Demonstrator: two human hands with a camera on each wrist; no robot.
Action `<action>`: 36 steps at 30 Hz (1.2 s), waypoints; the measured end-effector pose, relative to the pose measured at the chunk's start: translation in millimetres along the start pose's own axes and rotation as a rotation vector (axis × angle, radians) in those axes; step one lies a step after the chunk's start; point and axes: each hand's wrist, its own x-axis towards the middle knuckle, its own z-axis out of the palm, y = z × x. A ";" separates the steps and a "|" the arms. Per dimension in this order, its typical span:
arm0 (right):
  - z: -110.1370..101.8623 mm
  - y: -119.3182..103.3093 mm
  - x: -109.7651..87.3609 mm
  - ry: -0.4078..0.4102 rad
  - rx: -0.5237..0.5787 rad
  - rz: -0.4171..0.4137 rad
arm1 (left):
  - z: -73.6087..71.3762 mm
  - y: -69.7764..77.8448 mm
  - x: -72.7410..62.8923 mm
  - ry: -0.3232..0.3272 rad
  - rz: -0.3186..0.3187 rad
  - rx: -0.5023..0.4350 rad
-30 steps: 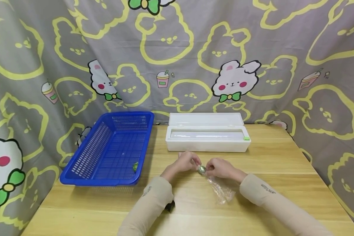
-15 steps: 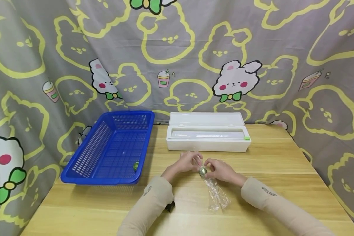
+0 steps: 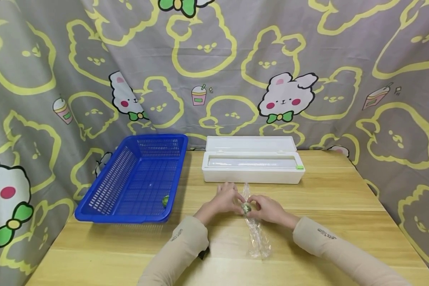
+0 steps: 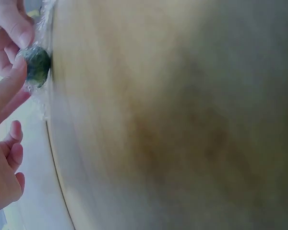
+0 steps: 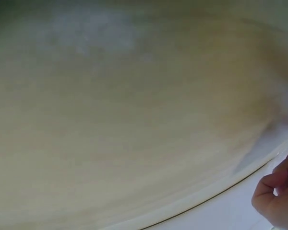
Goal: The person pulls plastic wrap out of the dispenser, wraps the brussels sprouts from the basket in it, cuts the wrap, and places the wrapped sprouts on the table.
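Green ball (image 3: 246, 208) inside clear plastic wrap (image 3: 259, 240)
Right hand (image 3: 269, 209) pinches it; left hand (image 3: 226, 199) seems to pinch it too.

Hands (image 3: 226, 200) (image 3: 269, 209) pinching close together, forearms (image 3: 176, 248) (image 3: 343, 248) angled inward

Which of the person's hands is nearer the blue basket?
The left hand: it is right of the blue basket, apart from it. The right hand is farther right, across the small green item.
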 end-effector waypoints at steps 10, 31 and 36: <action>3.1 -10.4 -18.2 -0.010 0.004 -0.011 | 1.7 7.9 -8.6 -0.047 0.034 -0.001; 9.0 -10.5 -50.2 0.034 -0.384 -0.494 | 2.8 11.9 -19.2 -0.043 0.023 0.007; 14.9 -11.7 -48.8 0.053 -0.440 -0.567 | 2.9 12.5 -18.7 -0.051 0.020 -0.001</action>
